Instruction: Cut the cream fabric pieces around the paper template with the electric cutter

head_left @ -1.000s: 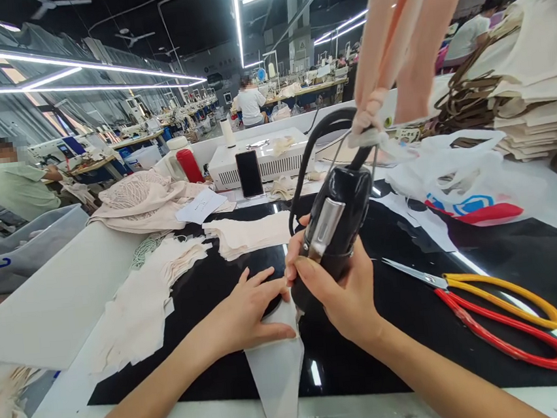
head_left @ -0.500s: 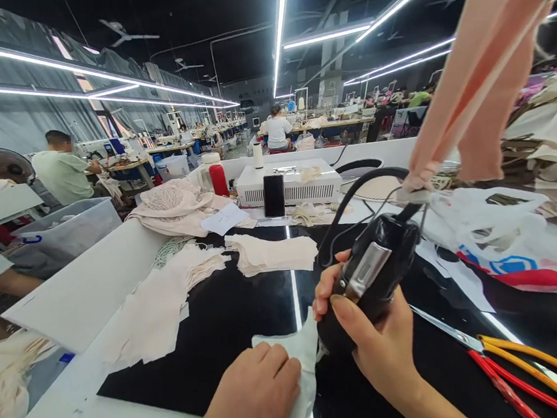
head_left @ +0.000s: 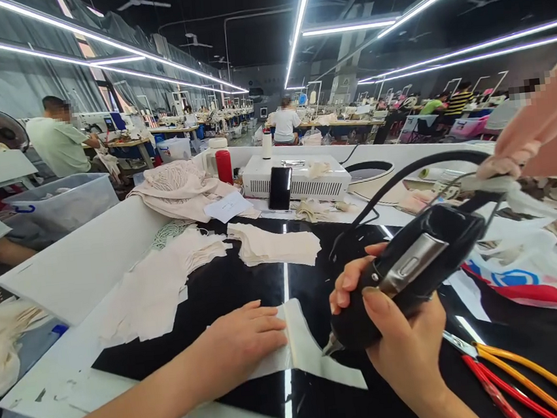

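In my right hand [head_left: 398, 329] is a black corded handheld tool [head_left: 412, 262] with a silver trigger plate and a narrow metal tip. My fingers wrap around its body, thumb on the near side. The tip points down to the left, at the edge of a pale cloth piece [head_left: 317, 356]; whether it touches the cloth I cannot tell. My left hand [head_left: 246, 340] lies flat on the left part of that cloth, fingers stretched out and pressing it on the glossy black tabletop [head_left: 218, 300]. A raised seam or fold runs down the cloth beside my fingertips.
Orange-and-red-handled scissors [head_left: 490, 359] lie at the right. Stacked cream cloth pieces [head_left: 276, 242] and a larger pile [head_left: 153, 293] sit farther back. Behind stand a white vented box [head_left: 300, 177] and a phone [head_left: 280, 188]. A plastic bag [head_left: 516, 278] lies right; people sit beyond.
The cloth has been turned and spread out flat. My left hand has flattened from a curled grip and shifted left. The tool has moved right and tilted, bringing its tip into view.
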A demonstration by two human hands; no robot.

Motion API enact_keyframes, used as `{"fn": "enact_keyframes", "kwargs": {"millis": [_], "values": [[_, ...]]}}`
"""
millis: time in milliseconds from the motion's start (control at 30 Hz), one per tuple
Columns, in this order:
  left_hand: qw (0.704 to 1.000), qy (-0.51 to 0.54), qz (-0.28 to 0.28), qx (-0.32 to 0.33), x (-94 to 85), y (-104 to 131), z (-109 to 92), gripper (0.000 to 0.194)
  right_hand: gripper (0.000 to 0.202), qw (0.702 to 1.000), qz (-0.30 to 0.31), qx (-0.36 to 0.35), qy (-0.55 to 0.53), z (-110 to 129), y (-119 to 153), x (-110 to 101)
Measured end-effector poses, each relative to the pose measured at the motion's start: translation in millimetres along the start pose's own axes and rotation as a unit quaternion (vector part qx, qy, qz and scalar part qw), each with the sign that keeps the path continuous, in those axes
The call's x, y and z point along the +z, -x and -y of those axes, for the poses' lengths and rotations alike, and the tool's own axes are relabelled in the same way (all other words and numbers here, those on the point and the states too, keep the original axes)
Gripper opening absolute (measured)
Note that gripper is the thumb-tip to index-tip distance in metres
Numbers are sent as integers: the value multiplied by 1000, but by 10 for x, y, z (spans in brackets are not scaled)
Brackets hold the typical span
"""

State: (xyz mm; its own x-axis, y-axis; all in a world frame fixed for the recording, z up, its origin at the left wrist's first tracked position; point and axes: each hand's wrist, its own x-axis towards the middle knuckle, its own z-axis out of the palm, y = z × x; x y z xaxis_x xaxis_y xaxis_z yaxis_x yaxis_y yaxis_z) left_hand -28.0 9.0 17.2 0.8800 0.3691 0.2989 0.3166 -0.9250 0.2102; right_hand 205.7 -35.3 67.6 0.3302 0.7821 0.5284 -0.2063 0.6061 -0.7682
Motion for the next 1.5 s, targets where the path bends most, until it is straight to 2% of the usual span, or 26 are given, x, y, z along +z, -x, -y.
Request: {"fn": "enact_keyframes", "kwargs": {"millis": [200,367,467,633,767,833,900,933,1000,1067,1200,1367,1500], "values": [[999,-12,-30,-4,30,-337,55,28,34,1000,0,4,-2,48,3,-13],[1000,-8,-16,24,172,-547,162,27,32,1000,8,12,3,131,67,-94],[1000,-8,4,20,214,-553,200,23,33,1000,22,8,13,177,114,-165],[999,37,-19,28,160,-479,230,25,38,999,27,28,26,239,171,-196],[997,59,-19,41,122,-439,256,26,43,1000,12,-1,21,112,116,-366],[997,61,-14,41,111,-436,256,26,44,998,57,-6,7,20,49,-529],[997,56,-10,46,103,-441,245,24,23,992,119,32,1,-25,-4,-647],[997,52,-8,51,101,-444,237,23,22,993,108,45,7,-22,-15,-663],[997,41,-11,57,106,-448,224,22,32,997,59,38,14,32,-5,-592],[998,30,-19,58,124,-445,215,22,48,999,-5,31,27,108,14,-421],[998,23,-30,58,163,-422,206,21,46,997,-66,14,22,138,-105,-60],[998,18,-29,50,167,-389,180,22,40,997,-70,-7,18,-78,-372,133],[997,32,-54,47,179,-389,164,23,37,998,-56,-13,27,-200,-405,165]]}}
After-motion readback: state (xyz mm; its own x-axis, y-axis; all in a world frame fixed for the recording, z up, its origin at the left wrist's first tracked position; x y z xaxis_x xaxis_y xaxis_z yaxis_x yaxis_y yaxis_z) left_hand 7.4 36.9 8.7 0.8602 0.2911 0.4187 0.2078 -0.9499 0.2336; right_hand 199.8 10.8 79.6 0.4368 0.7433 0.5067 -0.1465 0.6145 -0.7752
